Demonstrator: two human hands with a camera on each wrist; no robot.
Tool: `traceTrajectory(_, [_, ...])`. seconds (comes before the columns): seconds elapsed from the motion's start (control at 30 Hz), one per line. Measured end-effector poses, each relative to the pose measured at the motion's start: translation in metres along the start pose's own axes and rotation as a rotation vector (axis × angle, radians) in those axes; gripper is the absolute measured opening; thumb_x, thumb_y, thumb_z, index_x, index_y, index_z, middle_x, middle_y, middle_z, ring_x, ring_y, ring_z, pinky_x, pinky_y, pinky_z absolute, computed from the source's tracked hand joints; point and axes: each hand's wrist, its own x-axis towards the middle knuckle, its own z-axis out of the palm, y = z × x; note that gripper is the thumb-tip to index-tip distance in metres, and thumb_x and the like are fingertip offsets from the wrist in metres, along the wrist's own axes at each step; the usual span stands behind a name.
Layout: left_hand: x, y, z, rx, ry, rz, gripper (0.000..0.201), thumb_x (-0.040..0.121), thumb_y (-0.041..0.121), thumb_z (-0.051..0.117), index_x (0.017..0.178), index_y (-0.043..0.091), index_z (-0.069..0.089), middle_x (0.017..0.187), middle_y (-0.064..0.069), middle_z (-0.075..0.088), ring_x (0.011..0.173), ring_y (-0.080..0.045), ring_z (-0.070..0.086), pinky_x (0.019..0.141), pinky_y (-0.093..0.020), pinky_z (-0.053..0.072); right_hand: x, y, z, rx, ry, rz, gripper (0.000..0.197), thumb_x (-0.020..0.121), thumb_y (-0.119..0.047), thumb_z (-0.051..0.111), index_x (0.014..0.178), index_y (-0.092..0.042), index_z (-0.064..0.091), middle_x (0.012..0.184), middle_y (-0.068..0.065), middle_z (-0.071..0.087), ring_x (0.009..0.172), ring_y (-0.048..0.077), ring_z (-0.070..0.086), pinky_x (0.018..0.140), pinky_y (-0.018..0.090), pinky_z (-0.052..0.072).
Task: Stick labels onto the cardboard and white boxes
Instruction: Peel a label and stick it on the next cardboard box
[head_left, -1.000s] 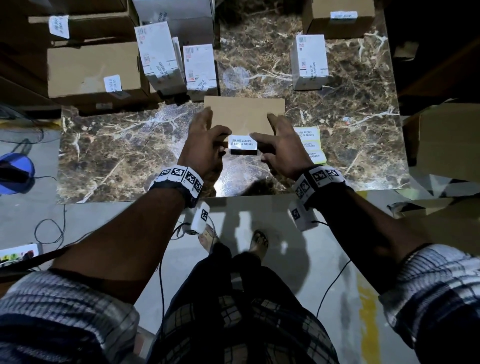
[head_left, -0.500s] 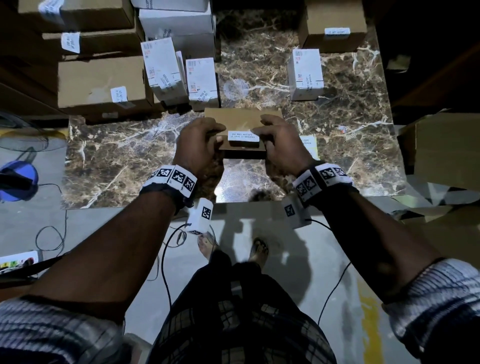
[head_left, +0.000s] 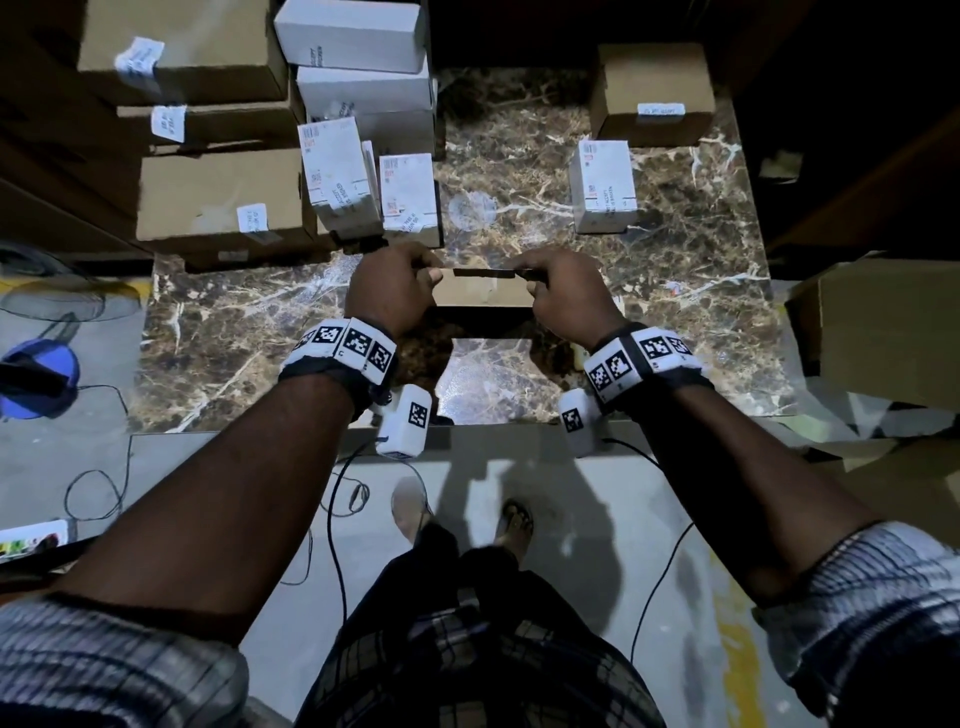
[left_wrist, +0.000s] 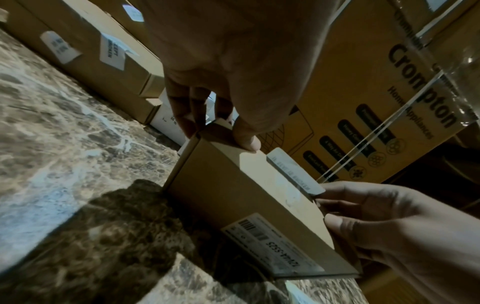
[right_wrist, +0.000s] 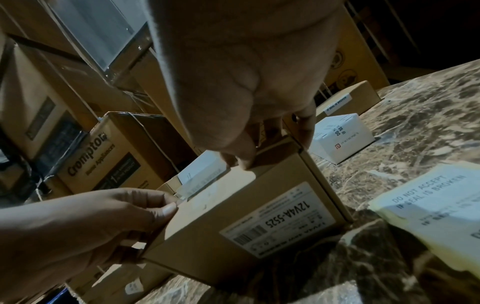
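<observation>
I have the cardboard box (head_left: 483, 291) tipped up on the marble table (head_left: 675, 291), left hand (head_left: 387, 291) and right hand (head_left: 563, 293) each pinching an upper corner. The seal label (left_wrist: 294, 171) spans the top edge between my thumbs — its far half, I think, still unstuck. I'd steady the box, then rub the label down outward.

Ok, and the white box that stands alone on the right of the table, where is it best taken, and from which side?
Probably from above, grip across its two long sides. The white box stands apart from its neighbours on the marble table, so both sides are free, and that narrow width should suit one hand.
</observation>
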Motion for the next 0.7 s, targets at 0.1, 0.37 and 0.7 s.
traceTrajectory(0.1, [0.005,0.0,0.002,-0.021,-0.03,-0.04,0.005,0.093,0.025,0.063,0.094,0.023,0.067,0.106,-0.003,0.071,0.1,-0.023,0.064,0.085,-0.034,0.05,0.002,-0.007,-0.002,0.046,0.004,0.019,0.032,0.094,-0.003,0.055,0.115,-0.018,0.074,0.122,0.005,0.07,0.108,0.023,0.064,0.093,0.028,0.05])
traceTrajectory(0.37, [0.013,0.004,0.002,-0.06,-0.042,-0.111,0.005,0.093,0.024,0.063,0.089,0.027,0.065,0.105,-0.001,0.071,0.101,-0.023,0.063,0.083,-0.03,0.046,0.03,-0.018,0.004,0.25,0.083,0.195,0.031,0.094,-0.031,0.067,0.069,-0.014,0.073,0.068,-0.005,0.068,0.075,0.014,0.068,0.072,0.025,0.05])
traceTrajectory(0.7, [0.014,0.001,0.003,-0.094,-0.041,-0.113,0.005,0.094,0.022,0.063,0.096,0.02,0.067,0.104,0.0,0.069,0.097,-0.019,0.061,0.078,-0.026,0.04,0.031,-0.009,0.016,0.318,0.113,0.231,0.013,0.083,-0.029,0.079,0.077,-0.018,0.079,0.079,-0.003,0.075,0.08,0.015,0.07,0.08,0.04,0.059])
